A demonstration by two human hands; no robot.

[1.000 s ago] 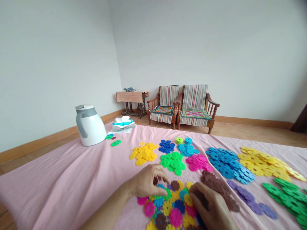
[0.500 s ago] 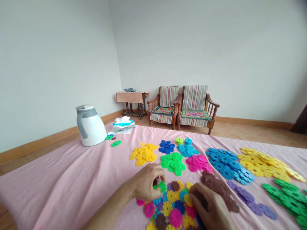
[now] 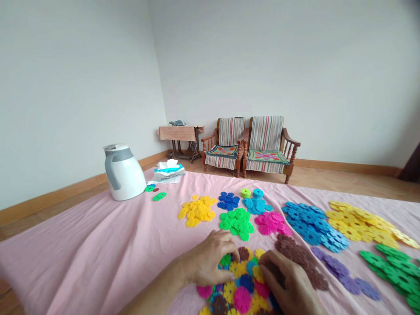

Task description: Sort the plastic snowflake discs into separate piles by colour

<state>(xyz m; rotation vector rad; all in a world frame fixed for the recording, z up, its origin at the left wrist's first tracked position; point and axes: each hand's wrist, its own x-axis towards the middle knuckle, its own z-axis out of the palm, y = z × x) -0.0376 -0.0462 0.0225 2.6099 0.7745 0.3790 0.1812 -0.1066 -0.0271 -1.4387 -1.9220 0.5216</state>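
- Left hand (image 3: 210,260): lies palm down at the near left edge of the mixed pile (image 3: 241,291). The fingers are bent and held close together, and forefinger and thumb pinch a green disc (image 3: 225,260).
- Green disc: sits at the far left edge of the mixed pile, touching the neighbouring discs and just short of the small green heap (image 3: 236,222).
- Right hand (image 3: 288,284): rests on the right side of the mixed pile. The fingers are curled and pressed together, with the tips at a yellow disc (image 3: 257,274). Whether they grip anything cannot be told.
- Brown heap (image 3: 297,258): lies just beyond the right hand.
- Pink cloth (image 3: 98,253): carries all the discs, which are sorted into one-colour heaps further back.
- White kettle (image 3: 123,173): stands at the far left, with the tissue pack (image 3: 169,170) beside it.
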